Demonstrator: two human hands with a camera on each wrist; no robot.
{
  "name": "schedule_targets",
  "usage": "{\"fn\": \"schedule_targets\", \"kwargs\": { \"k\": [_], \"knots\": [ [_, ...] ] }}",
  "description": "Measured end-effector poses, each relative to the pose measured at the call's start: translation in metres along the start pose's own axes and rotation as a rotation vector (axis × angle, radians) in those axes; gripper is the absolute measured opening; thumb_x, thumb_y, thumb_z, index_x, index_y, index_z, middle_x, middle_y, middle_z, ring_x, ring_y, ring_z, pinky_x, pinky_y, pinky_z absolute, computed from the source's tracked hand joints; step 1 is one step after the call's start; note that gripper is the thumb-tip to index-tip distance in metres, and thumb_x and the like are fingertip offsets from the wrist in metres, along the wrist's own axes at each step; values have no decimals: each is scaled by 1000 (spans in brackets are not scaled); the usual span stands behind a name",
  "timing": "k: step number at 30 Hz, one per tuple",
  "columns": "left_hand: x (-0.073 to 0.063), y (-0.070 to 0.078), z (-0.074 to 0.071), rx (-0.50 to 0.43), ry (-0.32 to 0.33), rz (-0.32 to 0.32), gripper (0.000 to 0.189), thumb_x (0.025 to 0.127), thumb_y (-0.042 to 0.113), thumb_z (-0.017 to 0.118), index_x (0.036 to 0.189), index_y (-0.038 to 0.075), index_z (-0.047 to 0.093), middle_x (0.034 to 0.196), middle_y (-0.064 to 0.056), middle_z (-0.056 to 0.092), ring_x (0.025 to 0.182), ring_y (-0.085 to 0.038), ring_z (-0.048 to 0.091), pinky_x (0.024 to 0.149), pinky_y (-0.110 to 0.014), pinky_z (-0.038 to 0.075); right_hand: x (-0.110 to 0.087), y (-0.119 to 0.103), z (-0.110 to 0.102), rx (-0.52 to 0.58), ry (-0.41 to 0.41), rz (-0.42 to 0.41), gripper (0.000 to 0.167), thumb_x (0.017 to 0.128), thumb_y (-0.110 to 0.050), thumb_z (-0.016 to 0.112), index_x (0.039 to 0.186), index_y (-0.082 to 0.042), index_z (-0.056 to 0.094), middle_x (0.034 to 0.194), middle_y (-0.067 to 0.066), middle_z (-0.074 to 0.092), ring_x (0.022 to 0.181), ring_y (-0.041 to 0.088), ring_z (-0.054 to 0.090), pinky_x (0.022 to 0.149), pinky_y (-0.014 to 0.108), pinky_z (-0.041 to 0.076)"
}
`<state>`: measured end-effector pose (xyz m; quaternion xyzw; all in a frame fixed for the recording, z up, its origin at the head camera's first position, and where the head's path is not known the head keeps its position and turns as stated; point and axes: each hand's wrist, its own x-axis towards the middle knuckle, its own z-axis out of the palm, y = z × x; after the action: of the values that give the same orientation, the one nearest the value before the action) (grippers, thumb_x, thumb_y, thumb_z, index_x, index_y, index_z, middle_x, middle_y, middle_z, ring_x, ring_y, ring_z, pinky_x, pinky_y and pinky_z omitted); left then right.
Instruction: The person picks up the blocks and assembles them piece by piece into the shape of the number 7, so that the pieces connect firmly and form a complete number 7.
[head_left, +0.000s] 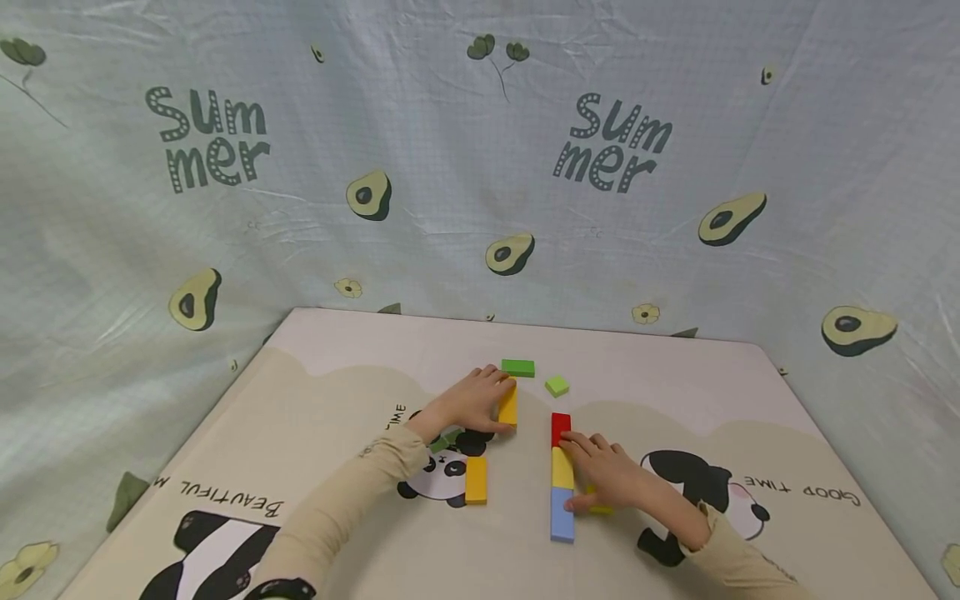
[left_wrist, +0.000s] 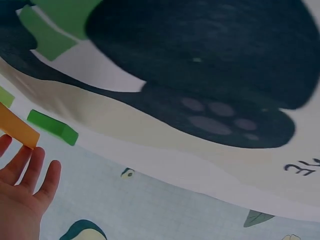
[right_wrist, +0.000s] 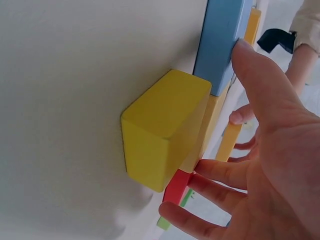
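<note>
Left hand (head_left: 471,402): thumb at the near end and fingers toward the far end, spread just the length of an orange block (head_left: 508,406), which it grips. Right hand (head_left: 611,477): fingers parted and nearly straight, the thumb against a blue block (head_left: 562,515) and fingertips at the side of a yellow block (head_left: 562,469) and a red block (head_left: 561,427), touching rather than grasping. These three lie end to end in one straight row. A loose yellow block (head_left: 602,506) sits just beside the row, partly under the right palm.

A broad strip of tabletop separates the gripped block from the row; a second orange block (head_left: 476,481) lies nearer the person. Beyond the hands, a dark green block (head_left: 517,367) lies nearest the far edge, with a lime block (head_left: 557,386) near it.

Count: two orange, two yellow, two green, one red, one blue; eight in all.

Surface: a table (head_left: 420,550) with panda prints and lettering. Surround: pale cloth (head_left: 435,125) printed with avocados and "SUMMER".
</note>
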<state>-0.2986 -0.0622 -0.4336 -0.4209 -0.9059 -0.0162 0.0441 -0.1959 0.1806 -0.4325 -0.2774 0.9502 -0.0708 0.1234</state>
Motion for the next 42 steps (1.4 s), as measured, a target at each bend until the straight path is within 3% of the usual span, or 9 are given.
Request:
{"fn": "schedule_targets", "kwargs": {
  "k": [12, 24, 42],
  "knots": [
    [21, 16, 3, 10, -60, 14, 71, 77, 55, 56, 131, 11, 41, 134, -8, 43, 124, -25, 38, 103, -43, 32, 1, -1, -3, -7, -5, 2, 88, 69, -52, 67, 133, -1, 36, 139, 16, 33, 115, 34, 39, 88, 54, 38],
    [39, 27, 7, 8, -67, 26, 69, 77, 57, 54, 131, 16, 41, 133, -5, 44, 123, -22, 39, 103, -39, 32, 2, 1, -2, -21, 3, -15, 88, 69, -54, 66, 133, -1, 36, 138, 15, 34, 114, 33, 39, 87, 55, 39],
    [47, 38, 13, -69, -83, 40, 67, 78, 55, 54, 131, 16, 43, 131, -5, 46, 120, -22, 41, 101, -41, 36, 1, 0, -1, -9, -12, 15, 90, 69, -56, 65, 134, -2, 35, 140, 15, 33, 115, 35, 39, 86, 54, 38]
  ]
}}
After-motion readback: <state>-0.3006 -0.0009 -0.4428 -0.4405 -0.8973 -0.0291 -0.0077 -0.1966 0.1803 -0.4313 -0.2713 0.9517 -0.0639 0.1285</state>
